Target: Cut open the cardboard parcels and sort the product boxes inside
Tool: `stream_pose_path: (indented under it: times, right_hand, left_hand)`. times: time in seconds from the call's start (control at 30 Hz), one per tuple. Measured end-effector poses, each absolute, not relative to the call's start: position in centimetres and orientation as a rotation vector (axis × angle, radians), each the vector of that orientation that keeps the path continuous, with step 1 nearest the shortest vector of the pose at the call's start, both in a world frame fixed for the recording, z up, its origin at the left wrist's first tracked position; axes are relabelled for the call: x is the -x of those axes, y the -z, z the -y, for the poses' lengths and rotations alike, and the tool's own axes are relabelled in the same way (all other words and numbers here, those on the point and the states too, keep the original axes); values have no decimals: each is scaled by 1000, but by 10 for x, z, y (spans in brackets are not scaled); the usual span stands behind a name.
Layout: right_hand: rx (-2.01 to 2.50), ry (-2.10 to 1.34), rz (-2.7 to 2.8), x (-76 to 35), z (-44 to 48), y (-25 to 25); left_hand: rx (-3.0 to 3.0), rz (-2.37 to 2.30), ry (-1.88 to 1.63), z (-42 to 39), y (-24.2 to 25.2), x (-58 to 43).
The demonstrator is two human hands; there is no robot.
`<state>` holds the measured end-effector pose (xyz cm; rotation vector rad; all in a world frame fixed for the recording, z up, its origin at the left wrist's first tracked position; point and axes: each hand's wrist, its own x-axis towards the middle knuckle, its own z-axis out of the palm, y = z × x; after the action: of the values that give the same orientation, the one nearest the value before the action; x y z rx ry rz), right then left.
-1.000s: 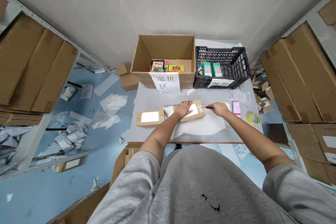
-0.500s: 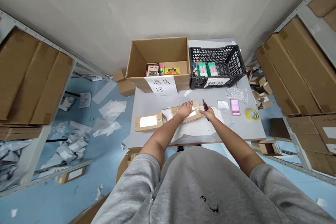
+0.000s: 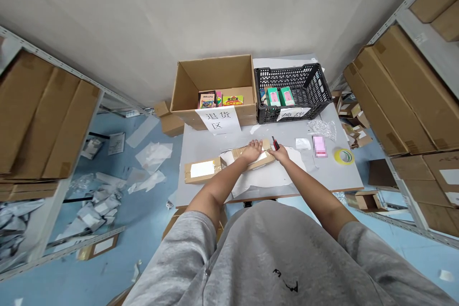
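Note:
My left hand [image 3: 253,150] lies flat, fingers stretched out, on top of a small taped cardboard box [image 3: 266,160] with a white label, partly covered by the hand. At the box's right end, my right hand [image 3: 281,155] is closed around a red and black box cutter [image 3: 276,144]; its tip points away from me, up from the hand. The fingers of this hand touch the box end. Beneath the box lies a white paper sheet [image 3: 265,180]. To the left, a second labelled cardboard box [image 3: 204,170] rests on the table.
At the back of the table [image 3: 326,172] stand a large open carton [image 3: 175,93] with colourful packs and a black plastic crate [image 3: 263,117] holding green boxes. A tape roll [image 3: 344,156], a pink pad [image 3: 320,147] and bubble wrap [image 3: 322,128] lie right. Shelves with cartons flank both sides.
My right hand and the box cutter have shifted slightly left along the box end. My left hand stays on the box. The whole view has shifted a little.

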<state>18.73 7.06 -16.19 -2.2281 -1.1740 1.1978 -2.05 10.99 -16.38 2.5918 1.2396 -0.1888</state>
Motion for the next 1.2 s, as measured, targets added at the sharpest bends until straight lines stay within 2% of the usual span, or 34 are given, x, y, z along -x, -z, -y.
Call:
stream_pose_path:
  times: [0.4, 0.63, 0.87, 1.03, 1.2]
  right_hand:
    - [2351, -1163, 1161, -178, -72, 169]
    - [2247, -1161, 1093, -178, -69, 179]
    - [2136, -1123, 1015, -184, -56, 164]
    - [1877, -1350, 626, -183, -19, 148]
    - [1794, -1585, 478, -156, 7, 137]
  left_hand:
    - [-2586, -1325, 178, -106, 157, 13]
    - [-2548, -1273, 278, -113, 148, 8]
    - [-2562, -1323, 182, -98, 149, -11]
    - [-2486, -1389, 141, -97, 158, -21]
    - [-2488, -1400, 134, -102, 161, -19]
